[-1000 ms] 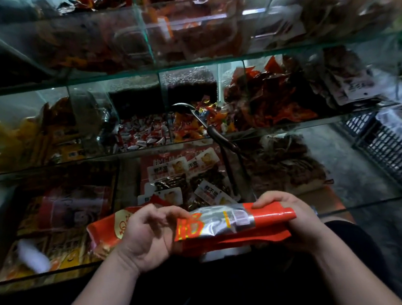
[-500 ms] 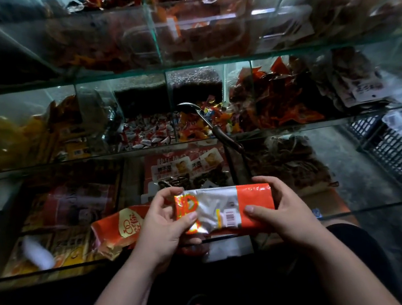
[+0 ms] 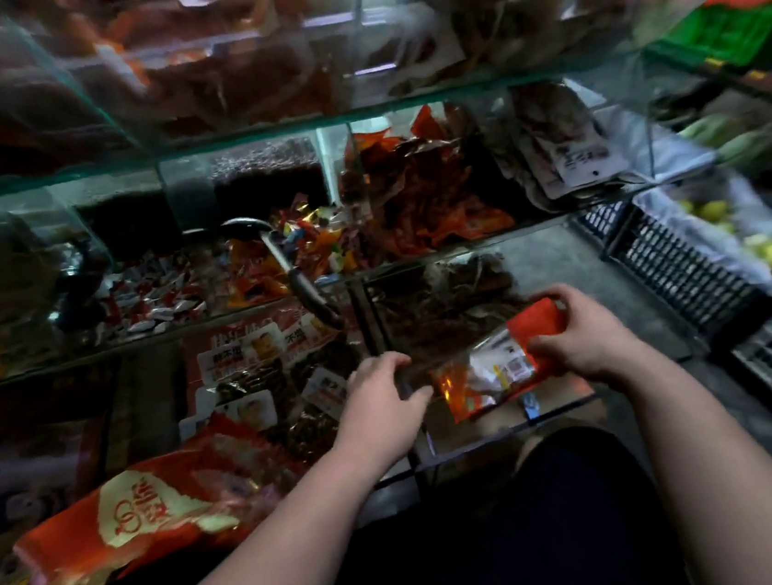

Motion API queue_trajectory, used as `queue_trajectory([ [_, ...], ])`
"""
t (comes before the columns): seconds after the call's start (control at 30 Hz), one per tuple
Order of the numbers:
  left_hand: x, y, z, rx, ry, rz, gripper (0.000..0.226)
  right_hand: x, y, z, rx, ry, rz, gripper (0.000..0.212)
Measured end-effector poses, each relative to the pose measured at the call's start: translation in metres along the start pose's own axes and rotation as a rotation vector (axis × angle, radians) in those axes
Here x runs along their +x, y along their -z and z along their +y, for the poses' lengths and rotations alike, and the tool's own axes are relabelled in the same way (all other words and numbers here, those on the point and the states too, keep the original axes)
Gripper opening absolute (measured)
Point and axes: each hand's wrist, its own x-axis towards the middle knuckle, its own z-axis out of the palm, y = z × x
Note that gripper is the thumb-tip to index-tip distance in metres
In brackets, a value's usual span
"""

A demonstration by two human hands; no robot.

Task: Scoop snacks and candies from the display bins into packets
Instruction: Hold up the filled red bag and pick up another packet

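Packet (image 3: 494,369), red with a silvery middle panel and a small printed label, sits over the front edge of the lowest glass bin (image 3: 511,436), tilted so that its right end is higher. Your right hand (image 3: 589,341) grips that higher end, fingers curled over the top and thumb on the near face. Your left hand (image 3: 379,401) is at the packet's lower left end, fingers loosely curved and thumb pointing at the foil edge; motion blur hides whether it touches or pinches it, so you cannot tell.

Behind the packet, on the middle shelf, a metal scoop (image 3: 273,252) lies in the wrapped candies (image 3: 320,237), its dark handle jutting over the glass toward you. A large red bag (image 3: 159,510) rests by your left forearm. Black crates (image 3: 675,269) stand to the right.
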Motion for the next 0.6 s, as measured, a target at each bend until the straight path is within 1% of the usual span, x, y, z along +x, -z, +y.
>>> queue_trajectory([
  [0.03, -0.001, -0.005, -0.004, -0.029, 0.023, -0.001, 0.042, 0.008, -0.006, 0.003, -0.082, -0.024, -0.049, 0.056],
  [0.13, -0.011, -0.019, -0.019, -0.064, 0.051, 0.007, 0.032, 0.025, -0.045, 0.006, -0.111, -0.073, -0.260, 0.056],
  [0.17, -0.015, -0.023, -0.023, -0.084, 0.052, 0.015, 0.031, 0.028, -0.059, 0.005, -0.160, -0.096, -0.335, 0.059],
  [0.23, -0.022, -0.029, -0.028, -0.119, 0.041, 0.041, 0.030, 0.031, -0.084, 0.010, -0.330, -0.190, -0.432, 0.076],
  [0.27, -0.025, -0.031, -0.029, -0.123, 0.023, 0.069, 0.030, 0.030, -0.091, 0.014, -0.446, -0.240, -0.428, 0.086],
  [0.3, -0.025, -0.033, -0.029, -0.128, 0.002, 0.099, 0.031, 0.028, -0.094, 0.019, -0.568, -0.275, -0.394, 0.090],
  [0.33, -0.025, -0.034, -0.029, -0.142, -0.007, 0.120, 0.031, 0.027, -0.096, 0.023, -0.665, -0.287, -0.352, 0.088],
  [0.37, -0.026, -0.034, -0.029, -0.163, 0.000, 0.125, 0.032, 0.027, -0.095, 0.026, -0.713, -0.283, -0.309, 0.081],
  [0.4, -0.025, -0.034, -0.028, -0.182, 0.017, 0.120, 0.033, 0.027, -0.094, 0.027, -0.720, -0.268, -0.274, 0.076],
  [0.43, -0.026, -0.033, -0.027, -0.193, 0.031, 0.114, 0.033, 0.028, -0.092, 0.025, -0.713, -0.243, -0.254, 0.079],
  [0.5, -0.026, -0.034, -0.028, -0.214, 0.037, 0.108, 0.033, 0.025, -0.088, 0.015, -0.717, -0.184, -0.263, 0.093],
  [0.57, -0.028, -0.033, -0.029, -0.266, 0.046, 0.119, 0.030, 0.014, -0.085, 0.003, -0.702, -0.124, -0.256, 0.094],
  [0.6, -0.029, -0.030, -0.029, -0.301, 0.061, 0.127, 0.029, 0.007, -0.084, -0.002, -0.678, -0.083, -0.223, 0.093],
])
